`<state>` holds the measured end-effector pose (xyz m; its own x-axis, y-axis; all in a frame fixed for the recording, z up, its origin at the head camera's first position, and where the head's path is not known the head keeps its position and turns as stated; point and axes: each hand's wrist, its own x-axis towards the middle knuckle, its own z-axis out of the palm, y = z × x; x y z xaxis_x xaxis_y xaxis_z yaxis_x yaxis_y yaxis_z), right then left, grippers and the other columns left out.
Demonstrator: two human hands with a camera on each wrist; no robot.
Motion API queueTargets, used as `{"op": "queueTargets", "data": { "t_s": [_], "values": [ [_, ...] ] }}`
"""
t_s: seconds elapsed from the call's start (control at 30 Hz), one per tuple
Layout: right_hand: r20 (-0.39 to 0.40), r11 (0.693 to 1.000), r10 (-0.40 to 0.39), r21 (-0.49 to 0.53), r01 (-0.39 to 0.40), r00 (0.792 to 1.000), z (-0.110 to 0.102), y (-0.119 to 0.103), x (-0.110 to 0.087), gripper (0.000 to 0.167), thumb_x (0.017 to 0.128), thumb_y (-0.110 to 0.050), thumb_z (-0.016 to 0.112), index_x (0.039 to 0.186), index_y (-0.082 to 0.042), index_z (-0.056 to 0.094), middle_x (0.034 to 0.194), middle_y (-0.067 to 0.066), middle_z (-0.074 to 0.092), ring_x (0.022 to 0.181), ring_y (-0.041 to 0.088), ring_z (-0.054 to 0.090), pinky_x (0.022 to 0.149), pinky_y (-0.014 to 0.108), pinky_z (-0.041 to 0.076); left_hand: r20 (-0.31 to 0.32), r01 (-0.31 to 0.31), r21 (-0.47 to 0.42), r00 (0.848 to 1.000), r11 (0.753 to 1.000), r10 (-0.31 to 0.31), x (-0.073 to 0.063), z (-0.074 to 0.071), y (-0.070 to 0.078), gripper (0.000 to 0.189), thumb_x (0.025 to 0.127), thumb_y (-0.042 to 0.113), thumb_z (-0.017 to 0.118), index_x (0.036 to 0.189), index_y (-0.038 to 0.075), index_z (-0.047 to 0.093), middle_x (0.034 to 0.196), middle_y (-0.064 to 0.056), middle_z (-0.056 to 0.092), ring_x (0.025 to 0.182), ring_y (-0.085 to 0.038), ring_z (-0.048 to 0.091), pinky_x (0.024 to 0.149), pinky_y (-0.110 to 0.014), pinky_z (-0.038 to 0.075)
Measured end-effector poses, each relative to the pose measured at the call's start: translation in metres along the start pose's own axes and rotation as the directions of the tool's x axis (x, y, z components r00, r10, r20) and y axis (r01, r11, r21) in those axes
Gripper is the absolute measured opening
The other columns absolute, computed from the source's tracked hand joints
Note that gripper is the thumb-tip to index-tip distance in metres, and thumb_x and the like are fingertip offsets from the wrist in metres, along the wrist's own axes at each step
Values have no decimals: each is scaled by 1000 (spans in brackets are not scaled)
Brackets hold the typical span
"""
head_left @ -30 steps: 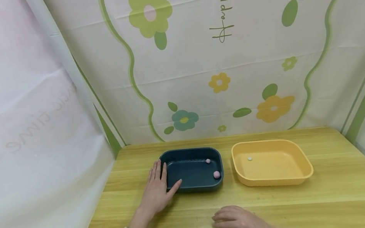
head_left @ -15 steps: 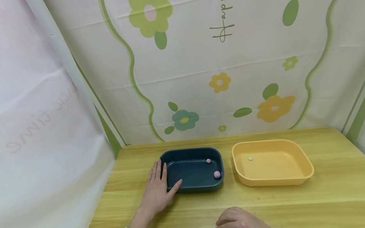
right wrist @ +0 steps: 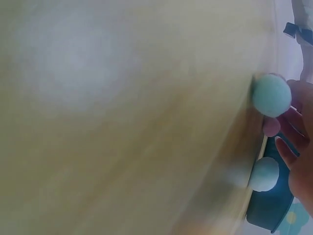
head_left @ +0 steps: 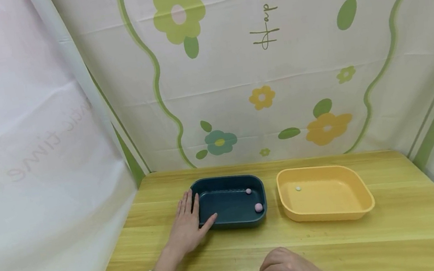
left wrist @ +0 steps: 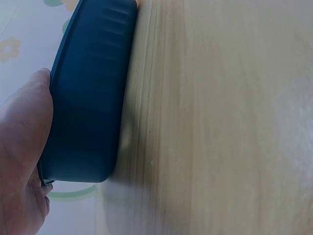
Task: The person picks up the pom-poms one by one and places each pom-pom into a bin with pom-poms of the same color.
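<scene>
1. Close to the near edge of the head view, right of the middle: right hand (head_left: 290, 268), fingers curled in narrowly toward the thumb. No telling whether anything sits inside the grip.
2. In the right wrist view, right at the fingertips: a pink ball (right wrist: 271, 127), roughly between thumb and fingers. Pinched or merely behind them, impossible to say.
3. On the near side of that grip: a mint ball (right wrist: 272, 95), just beside the fingers, contact unclear.
4. Past the thumb, on the far side toward the blue tray (head_left: 223, 206): a pale blue ball (right wrist: 264, 174), outside the grip.
5. At the blue tray's left end: left hand (head_left: 187, 227), spread wide, fingers fairly straight along the left rim, thumb over the near rim. Touching the tray, with no ball under the fingers.
6. Inside the blue tray, over at the right end and well apart from the left hand: a small pink ball (head_left: 248, 191) on the far side, a larger pink ball (head_left: 258, 208) in the near corner.
7. To the right, just beside: a yellow tray (head_left: 330, 198), with a tiny whitish bead (head_left: 298, 189) toward its left end.
8. Beneath both trays: a wooden table (head_left: 225, 257). Behind: a flowered cloth (head_left: 228, 69).
</scene>
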<state>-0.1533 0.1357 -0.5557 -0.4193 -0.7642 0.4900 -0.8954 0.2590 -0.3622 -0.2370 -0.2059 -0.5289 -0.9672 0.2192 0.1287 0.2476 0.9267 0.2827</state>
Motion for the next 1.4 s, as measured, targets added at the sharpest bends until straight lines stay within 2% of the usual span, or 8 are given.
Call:
{"op": "queueTargets", "data": {
  "t_s": [0.2, 0.37, 0.6, 0.77, 1.0, 1.17, 1.4],
  "values": [
    [52, 998, 63, 13, -63, 997, -5, -2, -1, 10, 105, -20, 77, 113, -23, 82, 111, -15, 79, 107, 2, 70, 94, 26, 61, -2, -1, -8, 1000, 1000, 1, 0, 0, 1, 101, 108, 68, 53, 174, -2, 21, 185, -24, 7, 173, -43, 11, 141, -60, 18],
    [50, 997, 78, 7, -79, 996, -6, -2, -2, 10, 106, -20, 75, 112, -23, 82, 109, -16, 79, 106, 1, 69, 93, 26, 61, -12, -3, -1, 1000, 1000, 3, 0, 0, 1, 101, 108, 68, 53, 173, -2, 23, 184, -26, 11, 173, -45, 14, 141, -60, 20],
    [-63, 1000, 6, -28, -8, 998, -3, 1, -2, 9, 103, -16, 79, 108, -23, 82, 106, -16, 77, 101, -1, 67, 93, 22, 57, 0, -3, 2, 1000, 1000, 3, -1, 0, 1, 101, 108, 69, 53, 173, -2, 23, 185, -24, 8, 173, -44, 13, 141, -60, 19],
    [-140, 998, -4, -61, -5, 990, -7, 3, 2, 6, 103, -18, 79, 106, -22, 81, 105, -15, 77, 99, 0, 68, 95, 21, 55, -13, -5, -8, 1000, 1000, 5, 0, 0, 0, 100, 108, 68, 53, 173, -2, 23, 184, -25, 9, 173, -45, 13, 141, -60, 19],
    [-165, 991, -6, -130, -16, 986, -16, 2, 6, 7, 101, -18, 81, 108, -20, 80, 108, -14, 77, 102, 5, 71, 98, 20, 56, -10, -5, -7, 1000, 1000, 5, 0, 0, 0, 100, 108, 68, 53, 173, -2, 23, 185, -25, 9, 173, -45, 13, 141, -60, 19],
    [-188, 993, 3, -117, -26, 982, -22, 3, 10, 8, 102, -17, 80, 109, -19, 79, 108, -13, 77, 102, 5, 69, 98, 17, 54, -6, -3, -8, 1000, 1000, 3, 0, 0, -1, 101, 108, 69, 53, 174, -2, 22, 185, -24, 7, 173, -44, 12, 141, -60, 18],
    [-259, 989, -48, -148, 10, 965, -31, 8, 14, 12, 100, -17, 82, 111, -17, 79, 109, -8, 79, 102, 10, 71, 99, 18, 56, -3, -1, -14, 1000, 1000, 1, 0, 0, -1, 101, 108, 68, 53, 174, -1, 22, 185, -23, 6, 173, -44, 11, 141, -60, 18]
  ]
}}
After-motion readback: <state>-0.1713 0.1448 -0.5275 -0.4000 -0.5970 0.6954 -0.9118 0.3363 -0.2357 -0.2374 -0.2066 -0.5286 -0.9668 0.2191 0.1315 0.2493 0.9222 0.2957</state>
